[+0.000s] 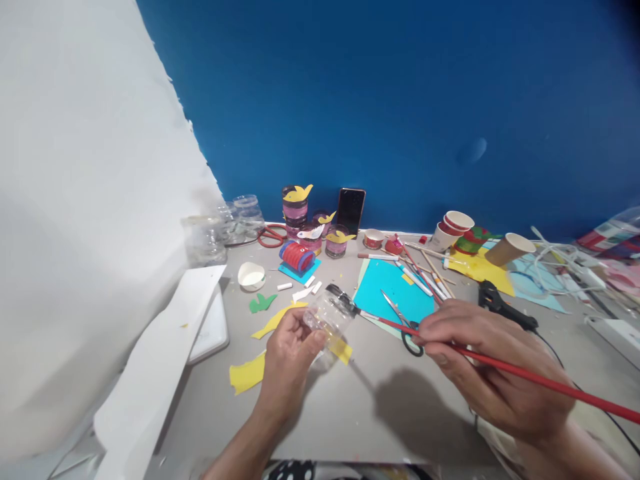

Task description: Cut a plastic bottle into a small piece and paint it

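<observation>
Left hand (289,347) closed in a grip around a clear plastic jar (327,325) above the worktop (360,407), right hand (480,360) gripping a red-handled paintbrush (525,375), bristles at the jar's rim.

Two bare hands raised close together, both closed in a grip

The left hand (290,350) comes up from the lower middle, forearm bare, back toward the camera, fingers and thumb curled forward. The right hand (487,363) reaches in from the lower right, palm down, fingertips pinched and pointing toward the left hand.
</observation>
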### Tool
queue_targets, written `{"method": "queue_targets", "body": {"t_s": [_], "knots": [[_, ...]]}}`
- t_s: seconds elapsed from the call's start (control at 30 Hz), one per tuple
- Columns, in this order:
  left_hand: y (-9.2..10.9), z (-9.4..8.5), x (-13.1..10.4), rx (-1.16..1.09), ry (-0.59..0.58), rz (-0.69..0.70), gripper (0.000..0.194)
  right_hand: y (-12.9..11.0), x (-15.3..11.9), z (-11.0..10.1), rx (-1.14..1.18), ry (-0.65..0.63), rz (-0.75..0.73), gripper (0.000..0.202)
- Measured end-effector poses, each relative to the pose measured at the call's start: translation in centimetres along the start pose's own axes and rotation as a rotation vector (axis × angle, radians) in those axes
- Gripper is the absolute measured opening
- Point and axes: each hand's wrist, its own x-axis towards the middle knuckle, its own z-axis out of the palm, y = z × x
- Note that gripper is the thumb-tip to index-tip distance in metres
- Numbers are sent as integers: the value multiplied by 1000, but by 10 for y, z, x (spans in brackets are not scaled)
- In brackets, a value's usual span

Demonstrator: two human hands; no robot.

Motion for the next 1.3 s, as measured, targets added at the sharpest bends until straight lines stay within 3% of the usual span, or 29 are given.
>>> {"method": "queue_targets", "body": {"t_s": [0.3, 0.57, 0.83, 1.1, 1.3], "knots": [[-3, -1, 1, -3, -5, -4, 43, -1, 7, 4, 21, 45, 6, 10], [-3, -2, 1, -72, -43, -23, 47, 2, -6, 0, 9, 48, 59, 12], [-3, -1, 1, -67, -43, -17, 43, 0, 5, 7, 35, 75, 41, 11], [0, -2, 1, -87, -43, -22, 45, 1, -10, 0, 18, 93, 81, 15], [-4, -1, 3, -104, -61, -19, 47, -2, -1, 5, 41, 83, 56, 16]]}}
